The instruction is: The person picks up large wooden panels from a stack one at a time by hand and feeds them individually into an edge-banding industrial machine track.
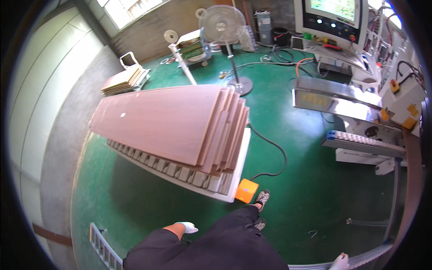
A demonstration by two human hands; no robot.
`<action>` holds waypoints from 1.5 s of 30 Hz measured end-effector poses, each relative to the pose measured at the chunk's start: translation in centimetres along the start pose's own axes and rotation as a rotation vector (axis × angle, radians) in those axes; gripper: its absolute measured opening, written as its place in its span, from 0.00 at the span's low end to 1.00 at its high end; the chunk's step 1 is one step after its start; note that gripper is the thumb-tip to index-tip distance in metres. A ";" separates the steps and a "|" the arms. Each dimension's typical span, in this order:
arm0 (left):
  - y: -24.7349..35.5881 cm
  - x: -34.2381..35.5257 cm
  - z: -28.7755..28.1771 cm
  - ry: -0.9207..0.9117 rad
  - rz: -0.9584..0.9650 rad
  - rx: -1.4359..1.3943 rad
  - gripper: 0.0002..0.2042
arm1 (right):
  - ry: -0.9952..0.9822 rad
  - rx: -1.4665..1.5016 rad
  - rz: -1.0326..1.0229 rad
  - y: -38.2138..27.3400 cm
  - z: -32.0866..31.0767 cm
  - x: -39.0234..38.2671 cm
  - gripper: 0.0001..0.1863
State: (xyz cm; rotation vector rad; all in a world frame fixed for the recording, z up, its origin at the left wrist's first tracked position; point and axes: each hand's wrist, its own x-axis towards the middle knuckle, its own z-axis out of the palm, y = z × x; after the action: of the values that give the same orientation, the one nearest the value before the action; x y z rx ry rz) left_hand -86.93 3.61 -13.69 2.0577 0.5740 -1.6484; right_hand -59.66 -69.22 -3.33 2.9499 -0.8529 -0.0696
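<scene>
My left hand [186,227], in a white glove, hangs low beside my dark clothing, apart from the stack of panels. Its fingers are too small and bunched to read. At the lower right edge, my right hand [340,262] is next to the curved metal rail [310,267]. Its fingers look curled together, and the picture's edge cuts off part of the hand; I cannot make out anything in it. Ahead to the left lies a stack of long reddish-brown panels [157,119], unevenly piled on a roller table [177,173] with grey rollers along its side.
An orange box [247,191] with a black cable [284,157] sits on the green floor by my shoe. Beyond stands a pedestal fan [222,26]. On the right are a machine with a control screen [334,11] and a roller rail [364,143]. A ladder-like frame [104,247] is at lower left.
</scene>
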 end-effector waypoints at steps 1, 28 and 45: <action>0.0 -0.5 1.0 0.043 0.008 -0.039 0.30 | -0.023 -0.003 0.082 -1.5 0.1 1.5 0.19; -27.7 -2.4 42.4 0.665 -0.702 -1.279 0.24 | -0.310 1.103 -1.137 -62.4 6.7 -35.5 0.18; -43.8 2.8 23.7 0.649 -0.002 -1.143 0.19 | -0.085 0.462 -0.607 -71.2 -1.2 -45.1 0.45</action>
State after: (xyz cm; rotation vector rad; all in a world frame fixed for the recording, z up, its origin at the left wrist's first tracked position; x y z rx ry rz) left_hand -130.23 25.91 -24.47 1.5722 1.3211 -0.3315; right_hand -59.90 15.04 -6.73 3.5475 0.0744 -0.0317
